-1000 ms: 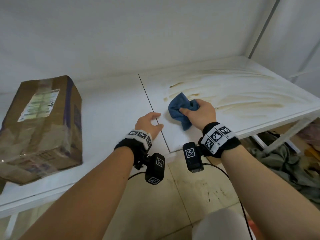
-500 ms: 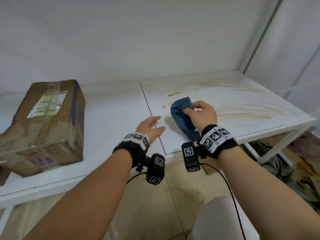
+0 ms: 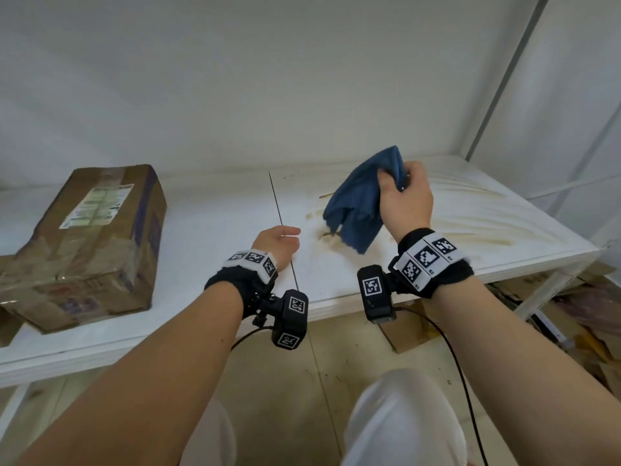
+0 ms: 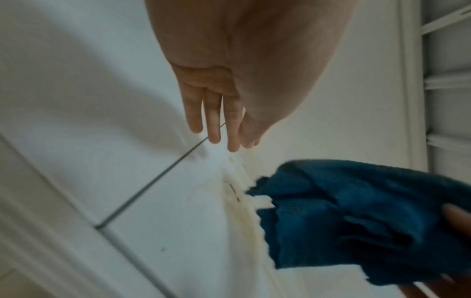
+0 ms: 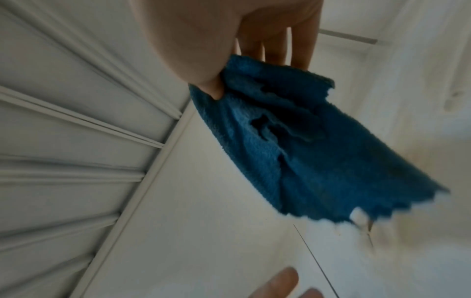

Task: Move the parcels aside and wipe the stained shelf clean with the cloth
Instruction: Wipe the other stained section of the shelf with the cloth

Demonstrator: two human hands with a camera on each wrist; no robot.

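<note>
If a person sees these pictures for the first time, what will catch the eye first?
Most likely the blue cloth, which the right hand grips, lifted above the yellowish stains on the right part of the white shelf. Next, the taped cardboard parcel lying at the shelf's left end.

The white two-panel shelf (image 3: pixel 215 210), split by a thin dark seam (image 3: pixel 279 213), carries a taped brown cardboard parcel (image 3: pixel 87 243) on its left panel and yellowish-brown stain streaks (image 3: pixel 470 223) across its right.
</note>
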